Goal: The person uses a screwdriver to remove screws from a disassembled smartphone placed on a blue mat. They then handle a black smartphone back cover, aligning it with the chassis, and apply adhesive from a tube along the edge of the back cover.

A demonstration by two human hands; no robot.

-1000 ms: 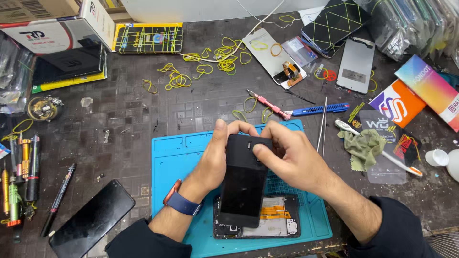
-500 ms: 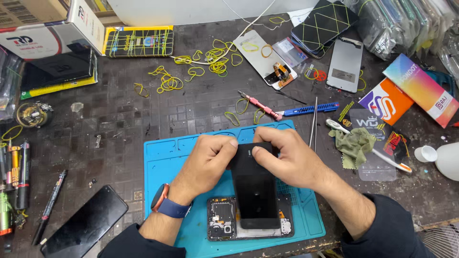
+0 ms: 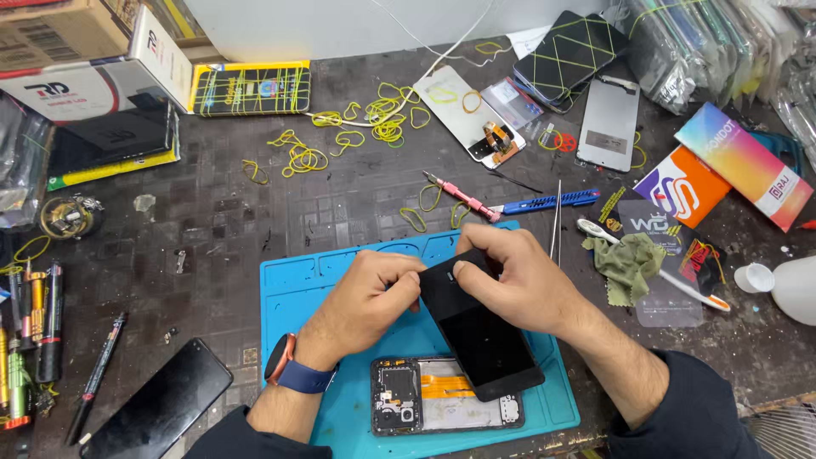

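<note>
Black screen point(image 3: 480, 336) pinched at its top by both hands, left point(image 3: 367, 299) and right point(image 3: 518, 280), tilted over the open phone point(image 3: 425, 406) on the blue mat point(image 3: 297, 289).

Both forearms come in from the bottom edge and angle toward each other, dark sleeves pushed back from the wrists. The left hand point(image 3: 367, 297) lies palm down, knuckles up, its fingers curled and its fingertips pinched together toward the right. The right hand point(image 3: 518, 280) arches over from the other side, fingers bent, thumb tucked under. The 2 hands meet fingertip to fingertip, nearly touching.
</note>
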